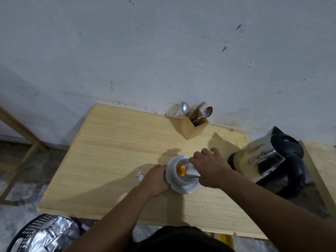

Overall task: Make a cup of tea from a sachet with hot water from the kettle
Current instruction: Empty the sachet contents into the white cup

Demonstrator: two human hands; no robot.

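Note:
A white cup (180, 174) stands on a white saucer (183, 189) near the middle of the wooden table (112, 151). My right hand (211, 167) holds a white and orange sachet (189, 170) tilted over the cup's mouth. My left hand (156, 179) grips the saucer's left rim. A small torn scrap of sachet (140, 176) lies on the table just left of my left hand. The steel kettle (269, 159) with a black lid and handle stands to the right of the cup, upright on its base.
A wooden holder (193, 124) with spoons and forks stands at the table's back edge by the wall. A black basket (36, 233) lined with silver foil sits on the floor at lower left. A wooden frame (21, 146) stands left.

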